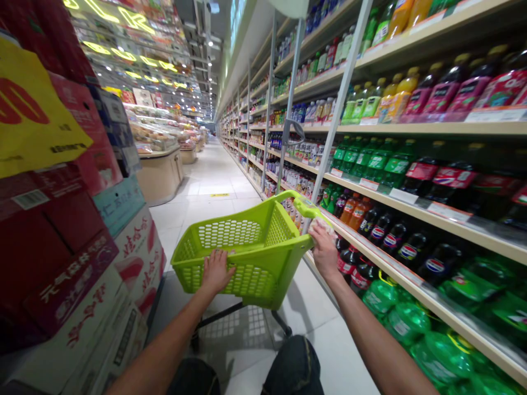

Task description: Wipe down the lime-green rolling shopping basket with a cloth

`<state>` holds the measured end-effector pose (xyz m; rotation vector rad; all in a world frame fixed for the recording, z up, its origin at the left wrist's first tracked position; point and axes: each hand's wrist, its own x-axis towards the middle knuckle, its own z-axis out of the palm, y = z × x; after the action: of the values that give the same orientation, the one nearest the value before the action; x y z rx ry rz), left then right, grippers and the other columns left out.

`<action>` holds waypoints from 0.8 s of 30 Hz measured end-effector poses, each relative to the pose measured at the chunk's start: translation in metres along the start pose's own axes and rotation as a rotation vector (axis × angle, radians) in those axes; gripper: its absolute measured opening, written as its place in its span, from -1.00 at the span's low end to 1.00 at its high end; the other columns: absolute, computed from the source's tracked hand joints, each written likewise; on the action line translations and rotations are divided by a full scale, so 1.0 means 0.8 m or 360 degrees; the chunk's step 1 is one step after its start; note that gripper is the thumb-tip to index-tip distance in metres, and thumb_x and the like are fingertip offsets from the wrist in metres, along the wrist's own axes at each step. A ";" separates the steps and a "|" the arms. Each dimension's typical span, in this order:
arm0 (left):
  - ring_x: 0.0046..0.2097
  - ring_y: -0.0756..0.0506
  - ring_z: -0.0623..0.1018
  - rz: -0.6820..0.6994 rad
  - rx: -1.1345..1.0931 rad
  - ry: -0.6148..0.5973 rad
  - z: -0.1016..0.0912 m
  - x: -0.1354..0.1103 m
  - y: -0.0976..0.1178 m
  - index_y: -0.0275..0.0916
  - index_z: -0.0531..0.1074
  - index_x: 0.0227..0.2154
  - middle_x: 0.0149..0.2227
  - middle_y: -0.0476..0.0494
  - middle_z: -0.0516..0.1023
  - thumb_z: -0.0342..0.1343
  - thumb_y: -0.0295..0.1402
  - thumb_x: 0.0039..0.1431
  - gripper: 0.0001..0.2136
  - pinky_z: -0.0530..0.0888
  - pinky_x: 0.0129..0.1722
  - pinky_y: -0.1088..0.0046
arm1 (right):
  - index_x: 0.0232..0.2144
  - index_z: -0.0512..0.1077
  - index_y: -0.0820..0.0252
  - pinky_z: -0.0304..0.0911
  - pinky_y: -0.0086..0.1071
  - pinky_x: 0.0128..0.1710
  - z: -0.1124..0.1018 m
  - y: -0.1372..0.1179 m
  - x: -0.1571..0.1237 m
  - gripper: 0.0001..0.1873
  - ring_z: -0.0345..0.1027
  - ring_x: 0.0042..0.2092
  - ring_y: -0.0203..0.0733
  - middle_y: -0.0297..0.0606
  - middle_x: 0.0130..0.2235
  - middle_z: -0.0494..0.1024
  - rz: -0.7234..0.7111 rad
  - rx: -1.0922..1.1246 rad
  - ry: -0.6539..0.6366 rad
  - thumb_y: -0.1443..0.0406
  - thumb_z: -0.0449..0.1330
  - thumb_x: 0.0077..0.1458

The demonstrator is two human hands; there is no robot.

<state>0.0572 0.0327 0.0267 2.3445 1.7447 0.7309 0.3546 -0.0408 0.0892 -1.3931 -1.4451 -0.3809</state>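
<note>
A bright green plastic shopping cart (284, 263) stands sideways in front of me on dark legs, its basket with slotted walls. My left hand (216, 271) grips the near rim of the basket, its fingers hooked over the edge. At the cart's raised right end, my right hand (324, 249) is closed around a crumpled whitish cloth (320, 224). The cloth presses against the green handle (304, 206), and the hand hides part of both.
Shelves (411, 203) of bottled drinks run along the right, close to the cart. Stacked drink cartons (140, 247) rise on the left. A pale tiled aisle (209, 164) stretches ahead, past a rounded display counter (158, 175). My knees (293, 367) are just below the cart.
</note>
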 end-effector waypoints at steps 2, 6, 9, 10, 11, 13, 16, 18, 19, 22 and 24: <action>0.19 -0.29 0.14 0.0015 -0.0365 0.0059 -0.002 -0.004 0.032 -0.35 0.25 -0.02 0.12 -0.38 0.24 0.04 -0.43 -0.04 -0.55 0.04 0.14 0.00 | -0.31 0.47 0.22 0.20 -0.17 -0.02 0.000 -0.021 0.009 -0.62 0.34 -0.06 -0.11 -0.15 -0.14 0.51 0.0369 0.0331 0.0165 0.43 -0.06 -0.17; 0.06 -0.14 0.36 0.0078 -0.1716 -0.0103 0.000 -0.019 0.128 -0.21 0.19 0.04 0.11 -0.24 0.29 0.08 -0.35 -0.04 -0.49 0.31 0.02 0.28 | -0.37 0.43 0.23 0.31 -0.33 -0.33 0.012 -0.067 0.015 -0.67 0.40 -0.39 -0.23 -0.28 -0.40 0.54 0.1152 0.1351 0.0197 0.38 0.02 -0.28; -0.16 -0.11 0.51 -0.0100 -0.2471 -0.0430 0.001 -0.028 0.181 -0.25 0.30 -0.07 -0.10 -0.22 0.48 0.13 -0.24 -0.07 -0.55 0.43 -0.19 0.37 | -0.44 0.40 0.20 0.28 -0.42 -0.40 0.021 -0.092 0.004 -0.72 0.36 -0.47 -0.31 -0.38 -0.49 0.51 0.1423 0.1764 0.0178 0.40 0.09 -0.36; -0.24 -0.10 0.52 -0.0174 -0.2569 -0.0478 0.001 -0.029 0.190 -0.29 0.35 -0.15 -0.20 -0.21 0.53 0.17 -0.24 -0.12 -0.57 0.44 -0.24 0.39 | -0.46 0.39 0.20 0.28 -0.44 -0.41 0.023 -0.098 0.000 -0.73 0.35 -0.47 -0.33 -0.40 -0.51 0.50 0.1472 0.1797 0.0221 0.41 0.09 -0.37; -0.30 -0.09 0.53 -0.0256 -0.2622 -0.0481 0.002 -0.030 0.194 -0.31 0.39 -0.22 -0.28 -0.19 0.55 0.21 -0.26 -0.18 -0.60 0.43 -0.27 0.40 | -0.48 0.38 0.19 0.27 -0.46 -0.41 0.024 -0.103 -0.005 -0.75 0.34 -0.48 -0.34 -0.42 -0.52 0.49 0.1508 0.1806 0.0277 0.41 0.10 -0.38; -0.36 -0.06 0.52 -0.0422 -0.2685 -0.0375 0.002 -0.031 0.194 -0.32 0.42 -0.32 -0.36 -0.15 0.55 0.25 -0.30 -0.27 -0.63 0.43 -0.30 0.41 | -0.49 0.38 0.19 0.27 -0.46 -0.39 0.025 -0.113 -0.018 -0.79 0.35 -0.45 -0.34 -0.43 -0.51 0.49 0.1528 0.1820 0.0341 0.40 0.11 -0.35; -0.41 -0.03 0.50 -0.0547 -0.2589 -0.0161 0.000 -0.032 0.185 -0.30 0.43 -0.39 -0.44 -0.08 0.55 0.26 -0.34 -0.32 -0.68 0.42 -0.36 0.46 | -0.44 0.39 0.21 0.29 -0.41 -0.31 0.032 -0.125 -0.038 -0.80 0.38 -0.37 -0.28 -0.39 -0.44 0.51 0.1471 0.1814 0.0166 0.32 0.18 -0.26; -0.47 -0.01 0.48 -0.0479 -0.2416 -0.0230 -0.004 -0.034 0.178 -0.31 0.44 -0.46 -0.51 -0.04 0.53 0.28 -0.36 -0.38 -0.70 0.40 -0.42 0.51 | -0.40 0.39 0.21 0.29 -0.40 -0.28 0.036 -0.126 -0.048 -0.75 0.39 -0.34 -0.26 -0.38 -0.41 0.53 0.1480 0.1729 0.0179 0.29 0.23 -0.25; -0.49 0.00 0.47 -0.0434 -0.2377 -0.0340 -0.005 -0.036 0.174 -0.32 0.45 -0.47 -0.53 -0.05 0.53 0.29 -0.35 -0.38 -0.70 0.39 -0.45 0.52 | -0.39 0.38 0.20 0.30 -0.40 -0.28 0.038 -0.125 -0.051 -0.73 0.40 -0.34 -0.27 -0.39 -0.41 0.53 0.1528 0.1722 0.0267 0.29 0.25 -0.26; -0.48 -0.02 0.48 -0.0433 -0.2479 -0.0619 -0.004 -0.042 0.163 -0.32 0.45 -0.40 -0.49 -0.09 0.54 0.27 -0.23 -0.31 -0.65 0.39 -0.48 0.50 | -0.39 0.36 0.17 0.34 -0.38 -0.32 0.040 -0.119 -0.054 -0.76 0.43 -0.35 -0.26 -0.37 -0.40 0.54 0.1757 0.2001 0.0430 0.25 0.24 -0.22; -0.45 -0.03 0.49 -0.0486 -0.2532 -0.0492 0.001 -0.043 0.156 -0.30 0.43 -0.38 -0.47 -0.07 0.54 0.24 -0.24 -0.29 -0.65 0.41 -0.43 0.48 | -0.39 0.38 0.17 0.36 -0.36 -0.35 0.041 -0.119 -0.057 -0.78 0.44 -0.33 -0.22 -0.32 -0.38 0.55 0.1859 0.2278 0.0258 0.21 0.20 -0.16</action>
<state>0.1583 -0.0396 0.0626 0.9695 0.7054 1.0179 0.2476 -0.0654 0.0781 -0.6865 -0.2808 1.0733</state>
